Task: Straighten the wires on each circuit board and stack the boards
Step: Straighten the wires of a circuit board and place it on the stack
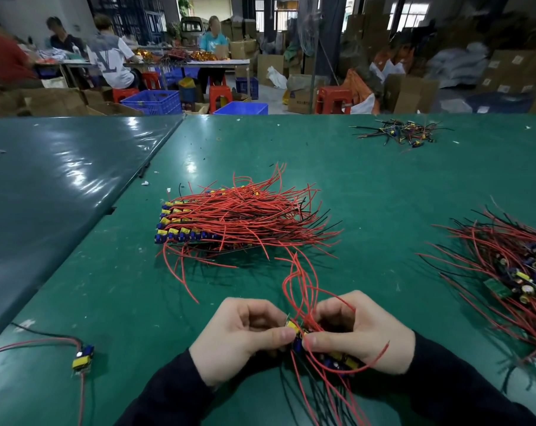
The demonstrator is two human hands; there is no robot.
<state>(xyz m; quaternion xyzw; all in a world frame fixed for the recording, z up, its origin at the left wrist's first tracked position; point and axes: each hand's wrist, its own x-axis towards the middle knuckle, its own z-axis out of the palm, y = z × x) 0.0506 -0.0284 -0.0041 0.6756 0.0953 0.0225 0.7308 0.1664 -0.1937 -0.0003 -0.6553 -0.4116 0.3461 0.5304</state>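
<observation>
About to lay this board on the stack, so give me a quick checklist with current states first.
1. Board held: ok, left hand and right hand both grip the held circuit board.
2. Its wires straightened: not ok, the red wires loop and curl upward.
3. Stack ready: ok, the stacked boards sit mid-table, wires fanned right.
4. Path to stack: ok, bare green table between.
5. Supply left: ok, unsorted pile at right.
6. Single board at left: cannot tell whether finished.

2 hands (242, 333), 3 heaps of wired boards (229, 219), 1 lone board (83, 359), 3 red stools (334, 99), 4 seated people (213, 38).
</observation>
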